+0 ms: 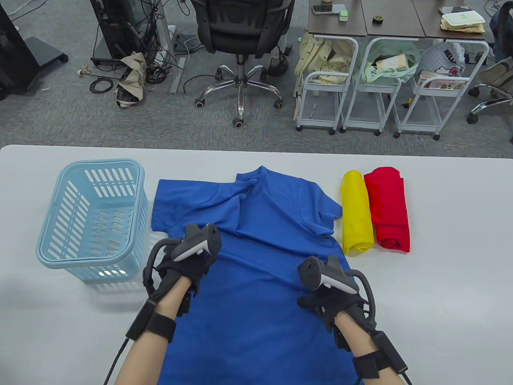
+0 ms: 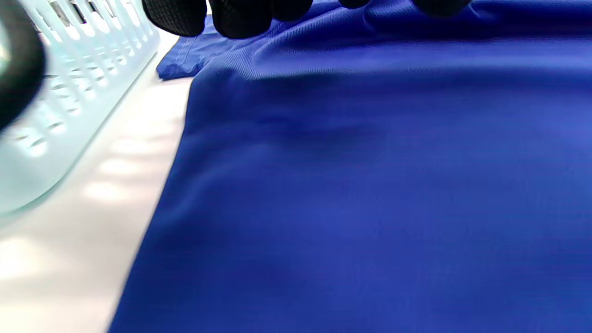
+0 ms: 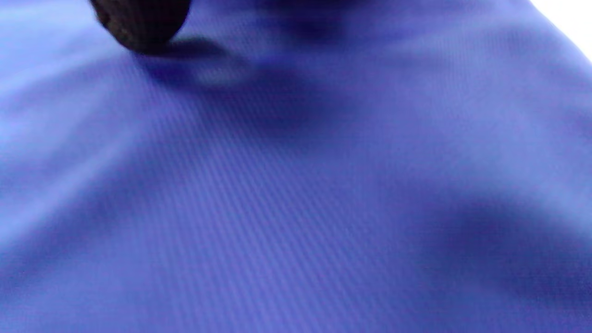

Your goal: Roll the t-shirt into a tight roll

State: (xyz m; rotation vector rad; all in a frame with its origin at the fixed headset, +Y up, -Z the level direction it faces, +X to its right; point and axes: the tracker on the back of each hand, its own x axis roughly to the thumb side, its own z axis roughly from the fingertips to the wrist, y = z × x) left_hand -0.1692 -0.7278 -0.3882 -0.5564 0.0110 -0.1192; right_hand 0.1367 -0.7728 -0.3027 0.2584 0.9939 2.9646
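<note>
A blue t-shirt (image 1: 260, 224) lies spread on the white table (image 1: 449, 280), collar away from me, its sleeves creased and partly folded in. My left hand (image 1: 192, 260) rests on the shirt's left side below the sleeve. In the left wrist view its fingertips (image 2: 240, 18) touch the blue cloth (image 2: 370, 185) by the shirt's edge. My right hand (image 1: 320, 296) lies on the shirt's right side, lower down, thumb pointing inward. One right fingertip (image 3: 138, 27) presses on the fabric (image 3: 296, 208). The trackers hide most fingers from above.
A light blue slatted basket (image 1: 52, 248) stands left of the shirt, close to its sleeve, and fills the left of the left wrist view (image 2: 69, 69). A yellow rolled shirt (image 1: 356, 212) and a red rolled shirt (image 1: 388, 210) lie side by side to the right.
</note>
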